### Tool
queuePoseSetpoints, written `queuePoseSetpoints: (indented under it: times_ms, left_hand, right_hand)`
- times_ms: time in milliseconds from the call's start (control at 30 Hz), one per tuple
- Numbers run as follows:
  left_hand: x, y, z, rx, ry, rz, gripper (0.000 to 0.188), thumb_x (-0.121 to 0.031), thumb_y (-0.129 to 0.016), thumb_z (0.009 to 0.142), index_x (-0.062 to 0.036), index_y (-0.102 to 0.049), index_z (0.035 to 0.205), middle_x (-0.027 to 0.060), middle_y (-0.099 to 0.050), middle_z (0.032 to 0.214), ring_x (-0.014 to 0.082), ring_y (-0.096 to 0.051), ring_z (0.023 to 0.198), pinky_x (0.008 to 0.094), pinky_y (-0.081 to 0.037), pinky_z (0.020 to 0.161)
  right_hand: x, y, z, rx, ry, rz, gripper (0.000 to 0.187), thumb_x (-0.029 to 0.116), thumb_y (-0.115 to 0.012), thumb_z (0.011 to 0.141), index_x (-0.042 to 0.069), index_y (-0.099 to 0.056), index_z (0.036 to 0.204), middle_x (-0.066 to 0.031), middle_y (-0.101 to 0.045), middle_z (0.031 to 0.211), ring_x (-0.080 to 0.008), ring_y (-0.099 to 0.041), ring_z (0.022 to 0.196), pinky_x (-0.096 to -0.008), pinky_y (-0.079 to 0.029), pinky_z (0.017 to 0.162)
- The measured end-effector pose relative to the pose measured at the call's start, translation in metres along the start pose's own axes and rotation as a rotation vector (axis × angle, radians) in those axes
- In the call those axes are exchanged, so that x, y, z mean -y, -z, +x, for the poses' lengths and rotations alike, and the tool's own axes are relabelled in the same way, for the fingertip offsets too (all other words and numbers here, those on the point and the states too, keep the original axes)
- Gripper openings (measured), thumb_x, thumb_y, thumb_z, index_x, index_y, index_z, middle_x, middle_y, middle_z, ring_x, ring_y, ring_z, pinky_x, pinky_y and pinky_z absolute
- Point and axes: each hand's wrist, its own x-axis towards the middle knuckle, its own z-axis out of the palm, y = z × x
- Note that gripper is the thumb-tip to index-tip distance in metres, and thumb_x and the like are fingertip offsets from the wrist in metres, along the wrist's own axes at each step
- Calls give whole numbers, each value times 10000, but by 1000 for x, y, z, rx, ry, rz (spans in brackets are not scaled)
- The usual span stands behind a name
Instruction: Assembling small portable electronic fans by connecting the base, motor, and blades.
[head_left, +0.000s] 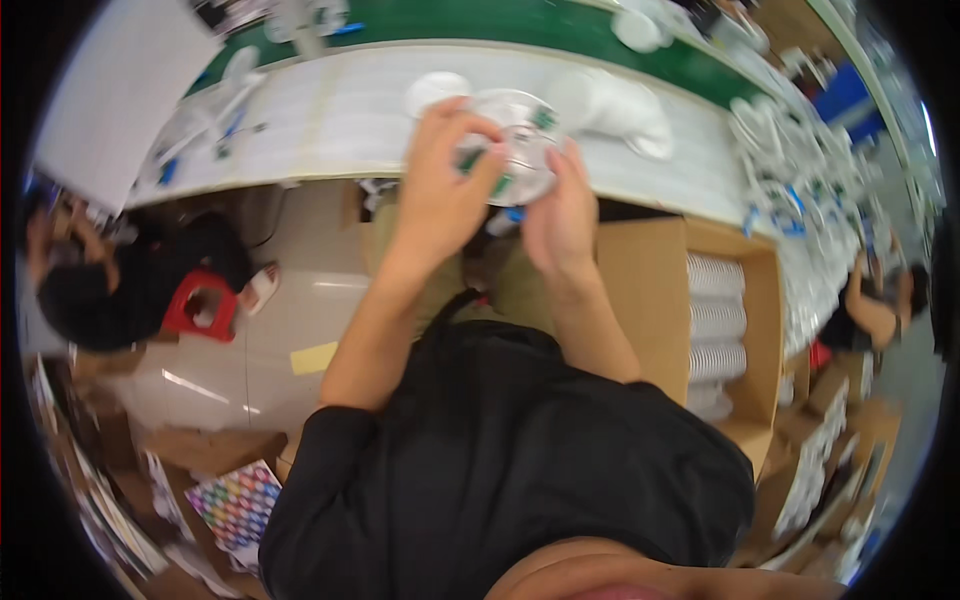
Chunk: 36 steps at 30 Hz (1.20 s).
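Between my hands, over the front edge of the white bench, is a round white disc-shaped housing (525,150) with green circuit-board pieces in it. My left hand (448,170) reaches over its left side, thumb and fingers curled together at the parts inside. On the opposite rim my right hand (562,210) grips the housing with its thumb and fingers. Some blur hides the small parts at my left fingertips. Just behind my left hand lies a white round cover (437,92). A row of stacked white round pieces (615,108) rests to the right of the housing.
An open cardboard box (640,300) with stacked white ribbed parts (716,320) stands by my right side. Cabled white parts (790,190) pile up at the bench's right. People sit at both sides; a red stool (200,303) is at left. A white panel (125,90) rises at far left.
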Motion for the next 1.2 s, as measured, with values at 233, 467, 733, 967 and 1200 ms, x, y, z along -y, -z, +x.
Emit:
queuePoseSetpoints:
  times_ms: [233, 467, 733, 967, 1200]
  left_hand:
    - [-31, -7, -3, 102, 59, 246, 293, -133, -802, 711, -60, -700, 976, 224, -442, 1360, 406, -527, 1209, 453, -460, 996]
    - [-16, -3, 2, 131, 23, 173, 245, -129, -806, 735, -68, -703, 948, 215, -471, 1354, 362, -508, 1255, 402, -410, 1042]
    - [4, -14, 3, -203, 167, -187, 147, -144, -646, 942, -8, -605, 975, 171, -628, 1063, 285, -600, 1057, 392, -457, 929]
    - [1, -24, -7, -368, 247, -115, 138, -158, -592, 1001, -25, -575, 967, 45, -599, 916, 141, -557, 879, 303, -467, 822]
    - [2, -12, -2, -387, 274, -169, 157, -158, -577, 987, -6, -538, 979, 144, -551, 822, 183, -540, 778, 345, -469, 713]
  right_hand:
    - [11, -9, -1, 89, -53, -77, 411, 306, -250, 1103, 42, -417, 1370, -133, -534, 1372, -228, -531, 1272, -415, -408, 1093]
    - [16, 6, -2, 226, -109, -186, 467, 373, -254, 1107, 61, -323, 1448, -134, -463, 1458, -229, -460, 1353, -413, -397, 1106]
    - [25, -8, 16, 130, 567, -1196, 425, 148, -634, 934, 18, -487, 1311, -184, -491, 1195, -310, -515, 1108, -394, -434, 965]
    - [30, -34, 40, 391, 729, -1410, 146, 104, -731, 809, 8, -707, 917, -178, -592, 1128, -364, -570, 1068, -420, -480, 893]
    - [16, -57, 40, 353, 671, -1412, 167, 81, -727, 818, -10, -754, 955, -158, -570, 1122, -328, -565, 1071, -404, -451, 956]
